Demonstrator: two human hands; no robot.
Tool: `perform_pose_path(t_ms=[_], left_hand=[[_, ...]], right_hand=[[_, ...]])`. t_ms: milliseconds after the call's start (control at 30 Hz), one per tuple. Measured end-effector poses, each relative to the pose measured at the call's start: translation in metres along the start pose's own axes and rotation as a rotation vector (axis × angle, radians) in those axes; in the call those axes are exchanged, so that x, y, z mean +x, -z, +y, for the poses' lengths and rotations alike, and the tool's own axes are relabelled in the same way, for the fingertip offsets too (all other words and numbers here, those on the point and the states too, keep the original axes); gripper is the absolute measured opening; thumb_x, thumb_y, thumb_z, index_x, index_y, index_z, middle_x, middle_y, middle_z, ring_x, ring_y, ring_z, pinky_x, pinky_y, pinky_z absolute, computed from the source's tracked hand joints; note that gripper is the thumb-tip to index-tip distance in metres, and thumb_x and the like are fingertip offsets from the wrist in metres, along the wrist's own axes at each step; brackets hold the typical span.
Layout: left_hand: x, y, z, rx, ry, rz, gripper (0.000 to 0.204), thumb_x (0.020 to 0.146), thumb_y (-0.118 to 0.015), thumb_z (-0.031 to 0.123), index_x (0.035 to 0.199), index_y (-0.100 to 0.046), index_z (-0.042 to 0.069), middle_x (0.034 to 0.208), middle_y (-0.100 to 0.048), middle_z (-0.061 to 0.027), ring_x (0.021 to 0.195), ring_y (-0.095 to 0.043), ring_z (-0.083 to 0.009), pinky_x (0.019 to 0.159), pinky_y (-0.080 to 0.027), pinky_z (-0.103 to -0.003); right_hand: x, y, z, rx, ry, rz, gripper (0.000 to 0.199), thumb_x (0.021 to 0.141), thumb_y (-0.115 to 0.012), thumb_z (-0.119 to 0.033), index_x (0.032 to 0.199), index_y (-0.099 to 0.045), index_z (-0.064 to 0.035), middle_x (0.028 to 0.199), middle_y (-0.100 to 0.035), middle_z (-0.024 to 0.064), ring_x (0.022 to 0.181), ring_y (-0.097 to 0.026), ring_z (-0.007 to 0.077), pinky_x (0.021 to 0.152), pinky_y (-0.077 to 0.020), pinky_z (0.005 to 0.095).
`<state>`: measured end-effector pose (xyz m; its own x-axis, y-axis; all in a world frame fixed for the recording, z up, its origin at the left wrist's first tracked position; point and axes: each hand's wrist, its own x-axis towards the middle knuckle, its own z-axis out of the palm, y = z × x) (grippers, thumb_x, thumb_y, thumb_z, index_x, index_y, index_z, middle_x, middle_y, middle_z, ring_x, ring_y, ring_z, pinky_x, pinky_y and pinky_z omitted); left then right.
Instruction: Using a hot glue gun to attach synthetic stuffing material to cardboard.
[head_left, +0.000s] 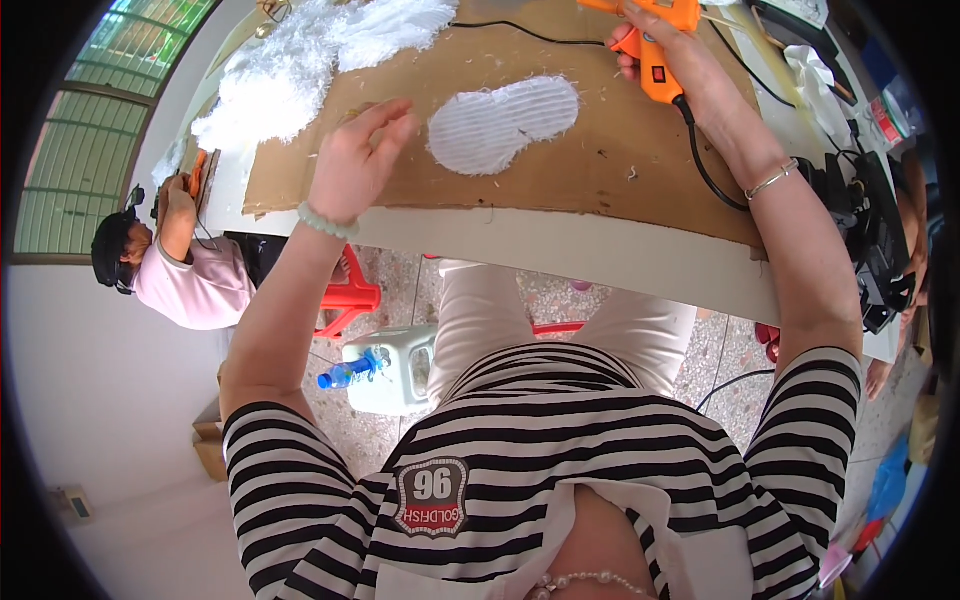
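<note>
Nearest us, the left hand (355, 165) hovers open just past the bench's (560, 250) near edge, fingers spread and loose over the cardboard sheet (600, 170), holding nothing, with the white ribbed pad (500, 125) lying flat just to its right near the sheet's middle. Farther out toward the far right corner, the right hand (665, 55) is wrapped tight around the orange glue gun (655, 45), its black cord (705, 165) trailing back toward the near edge. White fluff (300, 60) is heaped at the far left corner.
</note>
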<state>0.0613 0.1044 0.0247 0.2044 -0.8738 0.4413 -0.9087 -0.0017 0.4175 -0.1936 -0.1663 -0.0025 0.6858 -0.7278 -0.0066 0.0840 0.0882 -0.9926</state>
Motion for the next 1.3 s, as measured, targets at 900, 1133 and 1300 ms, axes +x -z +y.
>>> perform_pose_path(t_ms=[900, 1133, 1300], left_hand=[[0.026, 0.007, -0.03, 0.247, 0.272, -0.077, 0.054, 0.089, -0.077, 0.02, 0.136, -0.055, 0.008, 0.089, -0.073, -0.0062, 0.078, -0.069, -0.0145, 0.07, -0.053, -0.03], [0.01, -0.018, 0.035, 0.26, -0.245, 0.186, 0.018, 0.088, -0.074, 0.013, 0.101, -0.069, 0.003, 0.093, -0.074, -0.0122, 0.078, -0.071, -0.0283, 0.072, -0.056, -0.035], [0.008, -0.051, 0.064, 0.177, -0.278, -0.032, 0.022, 0.087, -0.073, 0.01, 0.106, -0.068, 0.002, 0.106, -0.071, -0.0156, 0.097, -0.068, -0.0346, 0.084, -0.056, -0.04]], right_hand=[[-0.018, -0.011, -0.009, -0.126, 0.01, -0.01, 0.044, 0.098, -0.06, -0.048, 0.092, -0.069, -0.0057, 0.078, -0.065, 0.003, 0.068, -0.061, 0.0103, 0.066, -0.0516, 0.0257], [-0.009, -0.006, -0.001, -0.158, -0.008, 0.014, 0.044, 0.098, -0.06, -0.049, 0.093, -0.069, -0.006, 0.086, -0.067, 0.002, 0.071, -0.061, 0.01, 0.069, -0.053, 0.0265], [-0.009, -0.006, -0.001, -0.182, -0.003, 0.023, 0.043, 0.098, -0.06, -0.048, 0.094, -0.069, -0.0062, 0.086, -0.067, 0.0019, 0.07, -0.061, 0.01, 0.069, -0.0528, 0.0265]])
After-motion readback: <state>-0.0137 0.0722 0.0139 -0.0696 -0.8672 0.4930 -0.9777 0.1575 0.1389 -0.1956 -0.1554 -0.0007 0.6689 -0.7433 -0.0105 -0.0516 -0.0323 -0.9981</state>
